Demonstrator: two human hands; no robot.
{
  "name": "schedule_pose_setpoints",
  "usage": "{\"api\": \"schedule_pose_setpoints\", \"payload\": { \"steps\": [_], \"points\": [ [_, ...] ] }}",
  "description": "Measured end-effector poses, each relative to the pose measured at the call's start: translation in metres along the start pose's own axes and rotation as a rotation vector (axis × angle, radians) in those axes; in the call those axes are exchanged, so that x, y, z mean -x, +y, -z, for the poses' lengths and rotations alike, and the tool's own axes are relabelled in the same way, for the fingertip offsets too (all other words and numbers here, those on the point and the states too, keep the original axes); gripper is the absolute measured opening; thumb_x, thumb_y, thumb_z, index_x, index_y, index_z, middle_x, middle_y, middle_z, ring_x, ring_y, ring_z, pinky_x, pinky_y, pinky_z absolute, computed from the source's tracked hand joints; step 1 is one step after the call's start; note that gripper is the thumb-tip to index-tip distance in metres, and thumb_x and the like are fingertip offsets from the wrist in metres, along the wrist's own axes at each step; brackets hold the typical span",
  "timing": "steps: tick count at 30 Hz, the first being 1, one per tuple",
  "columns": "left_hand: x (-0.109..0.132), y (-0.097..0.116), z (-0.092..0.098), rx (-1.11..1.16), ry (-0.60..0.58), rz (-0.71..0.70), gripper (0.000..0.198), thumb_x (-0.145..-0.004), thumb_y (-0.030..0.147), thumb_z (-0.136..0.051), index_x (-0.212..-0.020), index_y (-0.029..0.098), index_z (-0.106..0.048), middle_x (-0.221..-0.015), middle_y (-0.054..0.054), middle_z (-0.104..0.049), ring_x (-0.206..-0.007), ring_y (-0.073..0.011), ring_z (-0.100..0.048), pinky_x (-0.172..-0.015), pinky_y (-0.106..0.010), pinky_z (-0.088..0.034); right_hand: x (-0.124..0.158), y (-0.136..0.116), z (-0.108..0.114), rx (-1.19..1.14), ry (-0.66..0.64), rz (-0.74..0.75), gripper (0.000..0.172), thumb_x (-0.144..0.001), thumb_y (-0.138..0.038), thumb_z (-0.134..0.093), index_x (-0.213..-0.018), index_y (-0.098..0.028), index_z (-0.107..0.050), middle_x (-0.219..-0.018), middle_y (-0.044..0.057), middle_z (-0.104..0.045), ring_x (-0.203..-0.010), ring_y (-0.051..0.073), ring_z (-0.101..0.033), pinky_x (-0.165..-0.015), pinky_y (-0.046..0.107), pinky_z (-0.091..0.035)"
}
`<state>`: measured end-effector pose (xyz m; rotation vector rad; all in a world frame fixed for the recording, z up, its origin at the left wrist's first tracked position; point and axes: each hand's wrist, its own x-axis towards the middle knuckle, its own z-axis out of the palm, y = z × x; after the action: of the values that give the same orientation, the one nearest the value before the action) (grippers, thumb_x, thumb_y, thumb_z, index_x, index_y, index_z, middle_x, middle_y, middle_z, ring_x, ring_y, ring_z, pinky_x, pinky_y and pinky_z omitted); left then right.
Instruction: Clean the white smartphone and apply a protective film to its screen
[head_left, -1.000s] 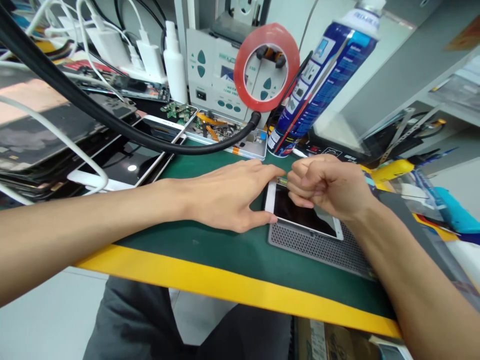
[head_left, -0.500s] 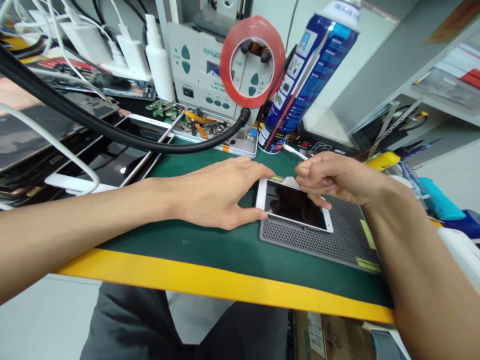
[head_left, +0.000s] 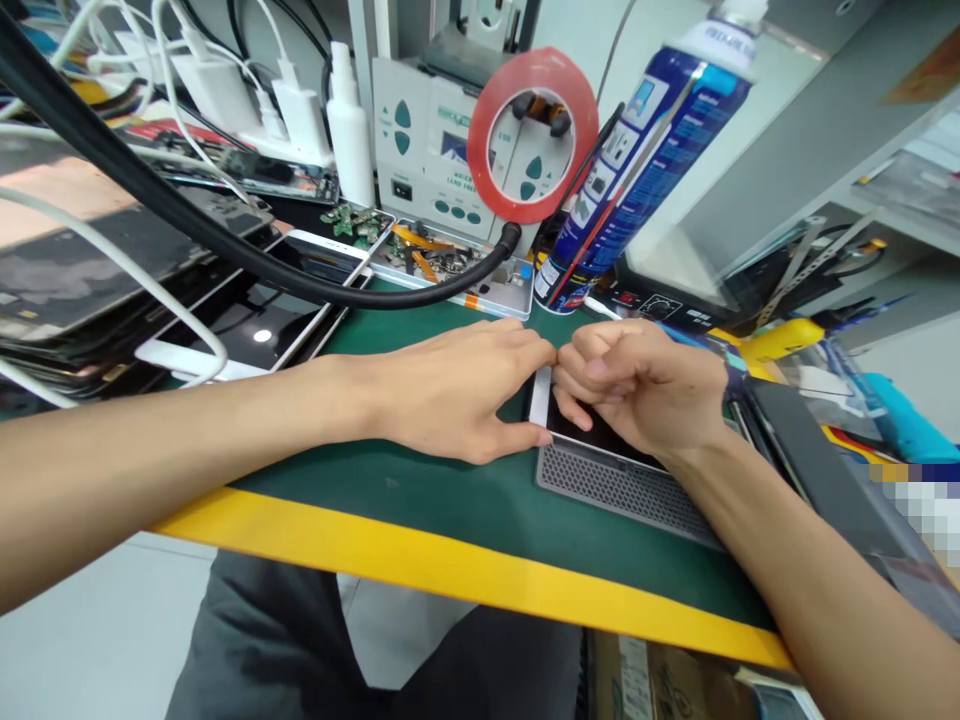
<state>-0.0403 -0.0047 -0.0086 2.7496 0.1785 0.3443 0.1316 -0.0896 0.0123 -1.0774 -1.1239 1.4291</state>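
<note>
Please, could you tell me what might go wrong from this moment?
The white-framed device might slide on the perforated gray pad if the left hand, holding one end, slackens. The right hand is curled over the screen, so careless pressure might mark it. The blue spray can stands close beyond the hands and could be knocked over.

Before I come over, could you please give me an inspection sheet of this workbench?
Surface: green mat with yellow front edge.
Job's things: white-framed device, lying on grey perforated pad; screen partly hidden.
Clutter: stacked panels at left; parts tray and blue spray can behind the hands.
Hands: left hand grips the device's left end; right hand, fingers curled, is over the screen; anything inside is hidden.
Cables: thick black cable arching at left; white cable by the panels.
Surroundings: grey control unit behind; cardboard box below.
</note>
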Motion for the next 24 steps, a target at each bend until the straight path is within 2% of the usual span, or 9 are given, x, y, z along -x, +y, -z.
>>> {"api": "schedule_pose_setpoints", "payload": {
  "steps": [7,12,18,24],
  "points": [
    [-0.001,0.001,0.001,-0.001,-0.008,-0.019,0.037,-0.091,0.045,-0.061,-0.11,0.014,-0.055,-0.104,-0.007,-0.061,-0.1,-0.0234,-0.056,-0.091,-0.034,-0.042,0.0,0.003,0.004,0.193,0.065,0.009,0.033,-0.063,-0.008,-0.057,-0.045,-0.021,-0.033,-0.045,-0.008,-0.025,-0.041,0.005,-0.02,-0.04,0.023,-0.017],
    [-0.002,0.002,0.003,0.006,-0.016,-0.033,0.037,-0.091,0.043,-0.06,-0.114,0.014,-0.056,-0.107,-0.008,-0.062,-0.104,-0.0237,-0.056,-0.095,-0.034,-0.041,0.001,-0.002,0.009,0.353,0.052,-0.061,0.032,-0.065,-0.011,-0.058,-0.045,-0.02,-0.035,-0.045,-0.008,-0.025,-0.043,0.004,-0.019,-0.042,0.024,-0.011],
    [-0.001,0.001,0.001,-0.006,-0.011,-0.036,0.039,-0.092,0.043,-0.059,-0.12,0.016,-0.056,-0.117,-0.01,-0.062,-0.111,-0.0255,-0.056,-0.099,-0.036,-0.042,0.005,-0.017,0.017,0.481,-0.036,-0.188,0.028,-0.064,-0.012,-0.055,-0.045,-0.02,-0.036,-0.044,-0.007,-0.026,-0.043,0.004,-0.02,-0.041,0.024,-0.011],
    [0.0,0.001,0.001,-0.03,-0.015,-0.036,0.045,-0.093,0.045,-0.058,-0.126,0.014,-0.055,-0.122,-0.011,-0.06,-0.116,-0.0255,-0.055,-0.104,-0.036,-0.039,0.006,-0.024,0.023,0.565,-0.036,-0.268,0.032,-0.067,-0.011,-0.059,-0.045,-0.019,-0.037,-0.042,-0.008,-0.027,-0.041,0.003,-0.022,-0.04,0.022,-0.012]
  ]
}}
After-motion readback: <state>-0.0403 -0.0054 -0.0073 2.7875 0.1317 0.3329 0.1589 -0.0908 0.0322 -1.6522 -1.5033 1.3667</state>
